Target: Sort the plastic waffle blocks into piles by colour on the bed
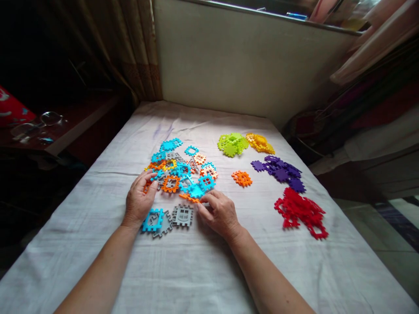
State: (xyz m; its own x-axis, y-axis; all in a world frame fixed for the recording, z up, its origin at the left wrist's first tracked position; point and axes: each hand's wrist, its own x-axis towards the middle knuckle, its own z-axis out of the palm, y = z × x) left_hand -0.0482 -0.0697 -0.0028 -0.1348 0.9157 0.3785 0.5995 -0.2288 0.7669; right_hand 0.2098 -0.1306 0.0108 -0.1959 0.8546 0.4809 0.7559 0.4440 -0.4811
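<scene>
A mixed heap of interlocking plastic tiles point(195, 190), mostly blue, orange and grey, lies on the cloth before me. At its left edge my left hand point(140, 199) rests cupped, thumb and fingers apart; orange and blue pieces show beside the fingers, partly hidden. My right hand point(220, 212) pinches the end of an orange tile point(189, 198), seen nearly edge-on, at the heap's near side. Between my hands lie a grey window tile point(182, 216) and a blue frame tile point(152, 220), which overlaps another grey tile point(164, 224).
Sorted by colour, piles stand to the right: green point(233, 145), yellow point(260, 143), purple point(280, 170) and red point(300, 213). Orange tiles point(242, 178) sit left of the purple ones. A wall point(216, 61) bounds the far edge. Eyeglasses point(50, 118) lie on a side table at left.
</scene>
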